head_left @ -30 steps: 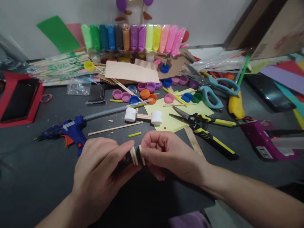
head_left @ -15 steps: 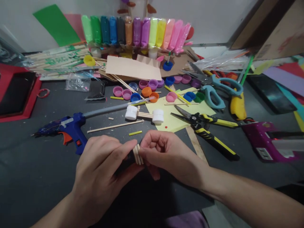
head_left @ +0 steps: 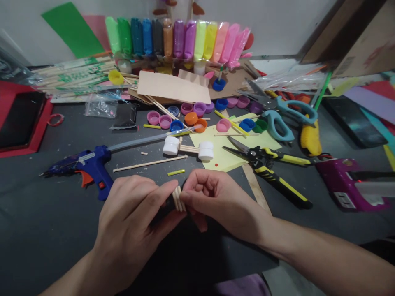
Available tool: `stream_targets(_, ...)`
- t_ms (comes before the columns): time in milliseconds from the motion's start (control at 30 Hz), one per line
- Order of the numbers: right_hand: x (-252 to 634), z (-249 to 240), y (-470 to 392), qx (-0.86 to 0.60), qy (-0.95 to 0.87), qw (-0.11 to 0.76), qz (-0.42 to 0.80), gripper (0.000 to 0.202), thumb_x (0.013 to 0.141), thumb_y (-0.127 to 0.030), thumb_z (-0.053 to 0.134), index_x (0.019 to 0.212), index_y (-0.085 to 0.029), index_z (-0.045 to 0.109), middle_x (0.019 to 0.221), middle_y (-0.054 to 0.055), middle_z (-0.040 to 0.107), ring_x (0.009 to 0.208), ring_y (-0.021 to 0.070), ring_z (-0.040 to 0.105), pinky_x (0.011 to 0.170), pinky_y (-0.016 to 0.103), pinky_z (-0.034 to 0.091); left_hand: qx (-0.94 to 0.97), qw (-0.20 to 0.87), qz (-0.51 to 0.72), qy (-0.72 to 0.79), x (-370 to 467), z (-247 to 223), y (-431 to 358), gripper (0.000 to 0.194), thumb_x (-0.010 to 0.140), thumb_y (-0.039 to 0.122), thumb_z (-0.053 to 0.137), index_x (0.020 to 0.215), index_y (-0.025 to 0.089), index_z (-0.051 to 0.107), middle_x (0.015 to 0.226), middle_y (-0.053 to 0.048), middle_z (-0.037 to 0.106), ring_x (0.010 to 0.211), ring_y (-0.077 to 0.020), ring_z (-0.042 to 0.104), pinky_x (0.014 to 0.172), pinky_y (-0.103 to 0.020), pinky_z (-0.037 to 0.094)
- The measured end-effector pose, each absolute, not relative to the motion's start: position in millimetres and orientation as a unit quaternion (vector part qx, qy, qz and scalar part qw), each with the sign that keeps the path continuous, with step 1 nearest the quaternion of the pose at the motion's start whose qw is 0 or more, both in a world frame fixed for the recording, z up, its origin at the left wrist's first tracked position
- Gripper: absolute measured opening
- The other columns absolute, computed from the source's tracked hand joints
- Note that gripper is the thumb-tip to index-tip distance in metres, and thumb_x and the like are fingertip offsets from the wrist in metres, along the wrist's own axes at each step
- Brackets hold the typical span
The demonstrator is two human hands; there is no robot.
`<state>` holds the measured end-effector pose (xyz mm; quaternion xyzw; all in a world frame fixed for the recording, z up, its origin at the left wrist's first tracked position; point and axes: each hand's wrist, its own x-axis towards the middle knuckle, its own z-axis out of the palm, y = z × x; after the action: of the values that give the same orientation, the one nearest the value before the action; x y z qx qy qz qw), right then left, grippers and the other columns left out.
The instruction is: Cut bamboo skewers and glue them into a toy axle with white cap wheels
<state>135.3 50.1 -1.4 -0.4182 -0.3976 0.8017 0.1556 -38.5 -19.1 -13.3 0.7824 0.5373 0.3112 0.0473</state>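
Short wooden sticks [head_left: 178,200], lying side by side, are pinched between my two hands at the lower middle. My left hand [head_left: 132,222] holds them between thumb and index finger. Thumb and curled fingers of my right hand [head_left: 216,197] grip their right side. Just beyond the hands lies a piece [head_left: 189,148] of thin sticks with white round caps at both ends. A short yellow-green stick [head_left: 175,172] and a long wooden stick [head_left: 149,163] rest on the dark table [head_left: 61,238].
On the left lies a blue glue gun [head_left: 95,164]. Black-and-yellow cutters [head_left: 271,172] lie partly on yellow paper [head_left: 212,144]. Blue-handled scissors [head_left: 284,119], a yellow cutter [head_left: 310,137] and a purple device [head_left: 345,185] are at the right. Coloured caps [head_left: 191,119] stand behind.
Both hands keep their grip with barely any movement. The view has shifted very slightly.
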Motion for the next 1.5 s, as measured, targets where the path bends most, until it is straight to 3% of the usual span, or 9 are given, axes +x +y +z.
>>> stream_targets(833,136.4,-4.3,51.6,-0.419,-0.418,0.161,0.790,0.024,0.078,-0.033,0.071,0.068,-0.019,0.055,0.050,-0.007,0.053,0.039,0.0066,0.045,0.037,0.017,0.033,0.793,0.022,0.289,0.536,-39.4,-13.6,-16.6,0.022,0.090,0.026,0.066,0.111,0.019,0.062,0.075,0.000,0.066,0.073,-0.0201,0.062,0.071,-0.037,0.043)
stream_targets(1500,140.5,-7.4,55.9,-0.422,-0.432,0.183,0.776,0.017,0.081,-0.024,0.066,0.068,-0.017,0.057,0.047,-0.008,0.050,0.039,0.0044,0.040,0.036,0.014,0.029,0.802,0.014,0.268,0.533,-39.2,-15.5,-14.8,0.022,0.090,0.025,0.066,0.110,0.018,0.060,0.074,-0.001,0.065,0.074,-0.0210,0.060,0.072,-0.037,0.040)
